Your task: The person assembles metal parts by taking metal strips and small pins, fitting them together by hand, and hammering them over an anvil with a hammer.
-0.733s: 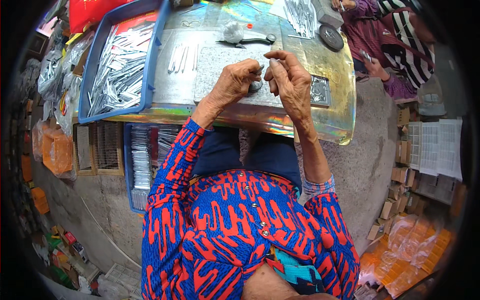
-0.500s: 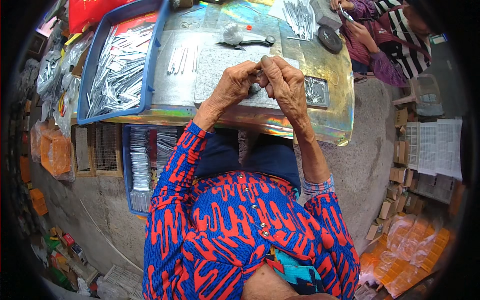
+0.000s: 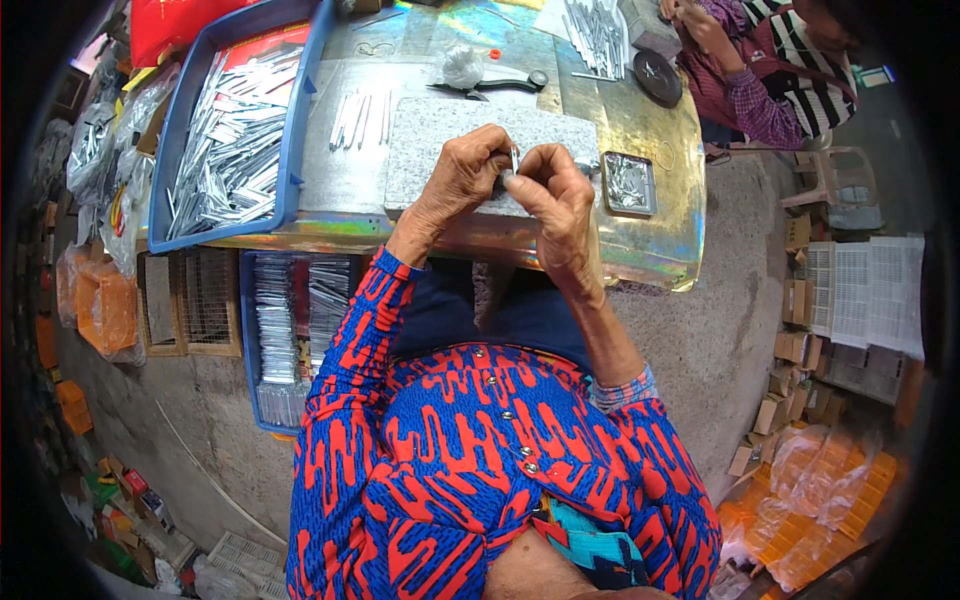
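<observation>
Over a grey stone block [image 3: 420, 130] on the table, my two hands meet around one small piece. My left hand [image 3: 462, 175] pinches a narrow silver metal strip [image 3: 515, 158] that points away from me. Fingers of my right hand [image 3: 562, 205] are closed by the strip's near end; what they hold, if anything, is too small to make out. To the right of the block is a small dark tray [image 3: 653, 192] of little metal parts. Several silver strips [image 3: 362, 120] lie in a row on the left. Black-handled pliers [image 3: 510, 86] rest behind the block.
A large blue tray [image 3: 294, 150] heaped with metal strips stands at the left. Below it, a blue crate [image 3: 250, 340] holds stacked strips. At the back right are a dark disc [image 3: 657, 79] and a pile of strips [image 3: 597, 40]. A co-worker [image 3: 765, 80] sits beyond.
My right hand has turned and drawn slightly nearer to me, its fingers lower. The strip in my left hand now shows. The co-worker's hands have moved too.
</observation>
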Motion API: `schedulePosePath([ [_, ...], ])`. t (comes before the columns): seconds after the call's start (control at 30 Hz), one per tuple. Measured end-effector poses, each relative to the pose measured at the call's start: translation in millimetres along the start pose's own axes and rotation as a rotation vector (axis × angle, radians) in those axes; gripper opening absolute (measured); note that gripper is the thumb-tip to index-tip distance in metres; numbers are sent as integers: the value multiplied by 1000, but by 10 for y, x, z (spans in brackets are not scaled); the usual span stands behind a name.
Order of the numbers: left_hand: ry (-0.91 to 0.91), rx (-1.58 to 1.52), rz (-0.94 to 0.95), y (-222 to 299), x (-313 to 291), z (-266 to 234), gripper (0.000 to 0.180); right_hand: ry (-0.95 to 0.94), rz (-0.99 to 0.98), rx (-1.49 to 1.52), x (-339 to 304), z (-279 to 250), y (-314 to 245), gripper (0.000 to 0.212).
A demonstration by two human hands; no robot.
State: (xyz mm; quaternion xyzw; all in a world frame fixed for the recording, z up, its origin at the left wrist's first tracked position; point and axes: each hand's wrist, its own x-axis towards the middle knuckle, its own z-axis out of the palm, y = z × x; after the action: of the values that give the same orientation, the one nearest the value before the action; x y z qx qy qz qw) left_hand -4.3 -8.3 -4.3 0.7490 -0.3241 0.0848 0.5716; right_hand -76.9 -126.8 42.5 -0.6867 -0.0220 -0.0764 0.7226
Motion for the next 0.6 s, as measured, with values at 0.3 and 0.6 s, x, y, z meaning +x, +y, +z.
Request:
schedulePosePath([
  [0.3,3,41,-2,-64,-8,21,3,24,-65,-205,-117,86,216,18],
  [0.6,-41,-82,-45,-89,-18,16,2,206,-167,-1217,-548,-711,93,19],
])
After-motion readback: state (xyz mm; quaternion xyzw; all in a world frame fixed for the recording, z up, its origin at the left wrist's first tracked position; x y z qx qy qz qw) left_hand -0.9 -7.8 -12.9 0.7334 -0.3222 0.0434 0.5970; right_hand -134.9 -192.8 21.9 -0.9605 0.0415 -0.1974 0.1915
